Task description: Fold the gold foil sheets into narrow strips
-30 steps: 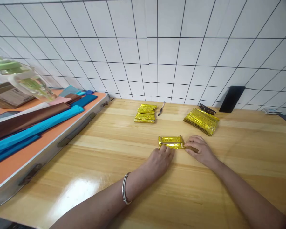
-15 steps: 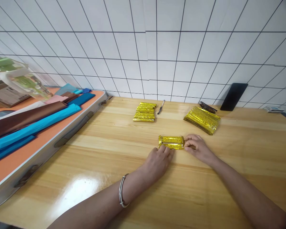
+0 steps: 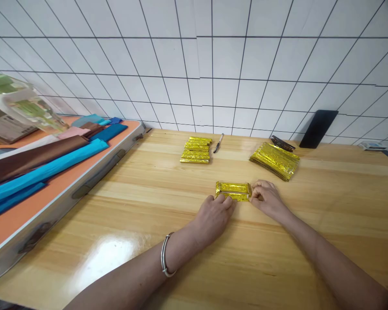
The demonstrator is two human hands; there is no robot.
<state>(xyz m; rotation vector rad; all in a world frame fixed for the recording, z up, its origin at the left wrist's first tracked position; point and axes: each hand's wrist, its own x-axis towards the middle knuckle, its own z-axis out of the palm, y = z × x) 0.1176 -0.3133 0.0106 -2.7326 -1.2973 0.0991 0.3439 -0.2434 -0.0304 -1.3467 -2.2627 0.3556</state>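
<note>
R hand (image 3: 267, 199) pinching R end of foil (image 3: 233, 187), thumb and forefinger together at its edge. L hand (image 3: 215, 216): fingertips pressed on near edge, curled; thumb hidden, so no telling whether it grips too. Foil lies flat on table (image 3: 271, 258), approx. centre, between both hands; end flaps up L and R, near strip folded over.

L prob. pins foil so it won't slide while R works the flap. Stack (image 3: 274, 160) sits beyond R hand, folded strips (image 3: 195, 150) beyond L, both prob. kept within reach but off the work spot. Pen (image 3: 218, 143) just beside strips; dark clip (image 3: 282, 143) touching or v. near stack, can't say which.

Vs. 1 s ago: brownish flap then stuck out R between R fingers; now turned up along foil's R edge. L hand same spot, stack + strips unmoved; view tipped slightly.
</note>
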